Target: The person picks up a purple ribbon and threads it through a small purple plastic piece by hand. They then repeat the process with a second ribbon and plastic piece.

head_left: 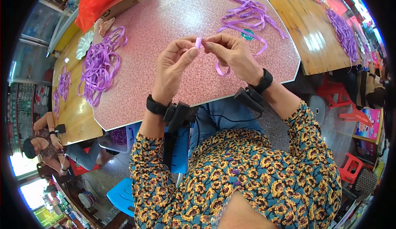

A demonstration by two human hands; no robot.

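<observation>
Both my hands meet above the middle of the pink speckled table (144, 68). Between them is a purple ribbon (199, 43), with a short folded piece of it showing. My left hand (173, 60) pinches it between thumb and index finger, the other fingers curled. From the right side, my right hand (233, 53) holds it with thumb and fingertips closed. Below my right hand a ribbon loop (222, 69) hangs or lies on the tabletop; whether it joins the held piece I cannot tell. Loose purple ribbons (247, 16) lie beyond my right hand, beside a small green round piece (247, 34).
A heap of purple ribbon (99, 70) lies at the table's left edge, near a white fluted paper piece (85, 45). A red plastic bag (101, 0) sits on a carton at the far left. More ribbon (343, 35) lies on the right wooden table. A person (41, 142) sits at lower left.
</observation>
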